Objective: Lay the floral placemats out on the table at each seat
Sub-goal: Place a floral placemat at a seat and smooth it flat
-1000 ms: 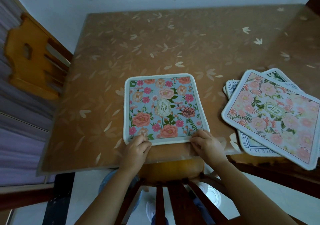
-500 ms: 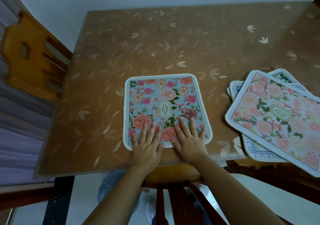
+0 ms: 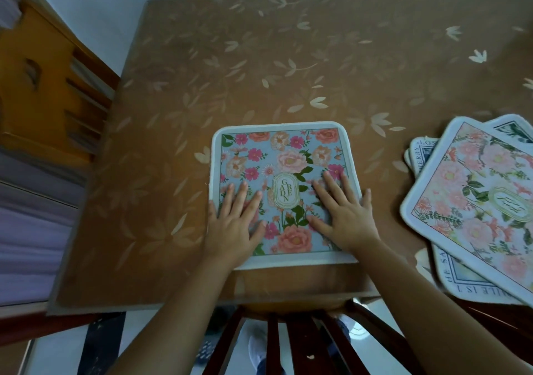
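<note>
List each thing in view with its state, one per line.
Blue floral placemat: flat on the table, at the near edge.
Left hand: open, palm down on the mat.
Right hand: open, palm down on the mat.
Stack of placemats: fanned, overhanging the table edge.
Table: covered.
Wooden chair: pushed in.

Both forearms are bare from the bottom edge of the view up to the wrists; no sleeve, watch, bracelet or ring shows on either. The left hand (image 3: pixel 235 219) and the right hand (image 3: pixel 344 213) are small, with short, slender fingers and short, plain nails without polish. Near the bottom edge, between the forearms, a light-coloured sneaker (image 3: pixel 257 351) with a white sole shows on one foot, with a dark blue trouser leg (image 3: pixel 266 369) above it.
</note>
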The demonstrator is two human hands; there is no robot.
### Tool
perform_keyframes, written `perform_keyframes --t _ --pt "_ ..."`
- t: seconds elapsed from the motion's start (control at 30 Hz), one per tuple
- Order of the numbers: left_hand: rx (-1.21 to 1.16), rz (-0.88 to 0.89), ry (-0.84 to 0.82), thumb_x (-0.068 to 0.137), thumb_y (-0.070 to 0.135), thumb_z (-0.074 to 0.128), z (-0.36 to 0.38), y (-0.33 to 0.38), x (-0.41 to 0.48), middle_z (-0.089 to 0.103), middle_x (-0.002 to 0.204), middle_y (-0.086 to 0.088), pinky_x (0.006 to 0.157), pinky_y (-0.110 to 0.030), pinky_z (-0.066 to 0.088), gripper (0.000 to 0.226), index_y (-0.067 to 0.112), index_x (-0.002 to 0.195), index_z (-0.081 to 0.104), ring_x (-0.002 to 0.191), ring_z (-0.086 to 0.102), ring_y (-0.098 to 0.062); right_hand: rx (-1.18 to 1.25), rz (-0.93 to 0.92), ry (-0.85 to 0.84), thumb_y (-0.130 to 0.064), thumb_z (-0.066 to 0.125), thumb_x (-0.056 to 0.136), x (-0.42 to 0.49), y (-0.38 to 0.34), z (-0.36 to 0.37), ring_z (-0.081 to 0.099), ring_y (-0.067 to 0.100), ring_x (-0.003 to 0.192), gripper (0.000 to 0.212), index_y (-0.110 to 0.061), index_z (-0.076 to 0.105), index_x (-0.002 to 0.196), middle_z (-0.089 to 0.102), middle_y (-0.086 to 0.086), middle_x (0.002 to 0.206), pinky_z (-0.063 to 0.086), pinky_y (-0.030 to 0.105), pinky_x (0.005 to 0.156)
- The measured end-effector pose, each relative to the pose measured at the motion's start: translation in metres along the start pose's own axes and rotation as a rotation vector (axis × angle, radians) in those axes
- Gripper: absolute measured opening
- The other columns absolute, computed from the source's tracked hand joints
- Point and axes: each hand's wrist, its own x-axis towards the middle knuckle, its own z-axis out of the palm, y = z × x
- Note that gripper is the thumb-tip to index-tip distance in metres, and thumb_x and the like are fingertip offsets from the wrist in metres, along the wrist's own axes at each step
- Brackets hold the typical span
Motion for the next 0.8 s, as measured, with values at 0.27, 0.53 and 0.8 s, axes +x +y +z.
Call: perform_keyframes --t 0.27,0.53,0.8 --pt "0.002 -0.051 0.044 0.087 0.060 0.008 -0.006 -0.003 0.053 -0.018 0.148 0.003 0.107 -0.053 -0.007 0.057 0.041 0.136 -0.013 0.137 -0.020 -0.020 0.027 -0.054 0.041 -0.074 0.009 0.077 0.058 -0.016 -0.005 -0.016 0.024 0.138 0.073 -0.039 -0.007 0.139 -0.004 -0.005 0.154 -0.004 0.058 0.108" --pt "-0.024 -0.160 0.085 0.085 0.058 0.012 -0.013 -0.004 0.103 -0.003 0.155 0.000 0.109 -0.054 0.000 0.064 0.031 0.143 0.004 0.139 -0.009 -0.019 0.054 -0.066 0.112 -0.068 0.015 0.080 0.130 -0.012 -0.012 -0.011 0.022 0.140 0.073 -0.031 0.000 0.142 -0.001 -0.007 0.154 -0.003 0.059 0.109" --pt "-0.016 -0.289 0.155 0.089 0.051 0.020 -0.009 0.004 0.111 0.003 0.154 -0.010 0.109 -0.055 0.005 0.065 0.021 0.144 0.004 0.140 -0.004 -0.025 0.046 0.013 0.157 -0.060 0.016 0.086 0.141 -0.015 -0.014 -0.007 0.021 0.140 0.070 -0.022 0.001 0.143 -0.002 -0.001 0.155 0.001 0.055 0.110"
